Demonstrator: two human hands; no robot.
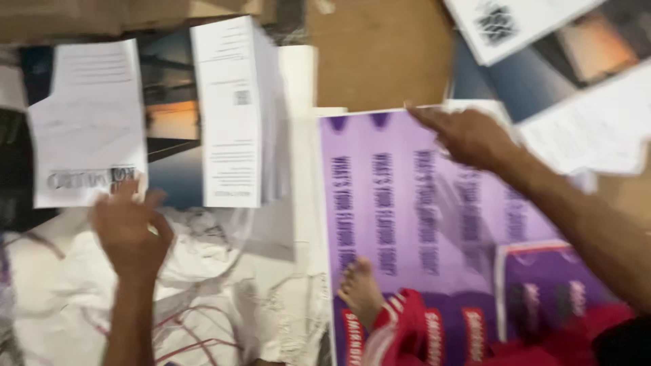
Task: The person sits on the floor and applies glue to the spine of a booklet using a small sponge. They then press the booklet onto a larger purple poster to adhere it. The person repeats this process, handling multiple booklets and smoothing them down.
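a: firstly, item one: right hand (468, 135), fingers stretched out flat, pressing the top edge of the large purple printed sheet (400, 203).

b: handling?

a: thin, light and floppy, likely slick; creases easily, so lift by two edges, not the middle.

b: item two?

a: left hand (129, 227), fingers spread, holding nothing, left of the purple sheet, fingertips touching a white leaflet (88, 122). a white leaflet stack (234, 112) stands between that and the sheet.

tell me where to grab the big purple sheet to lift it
Judging by how it lies, take the purple sheet by its bare left long edge, coming from the left. It lies flat, a foot rests near its lower left, and the right hand covers the top.
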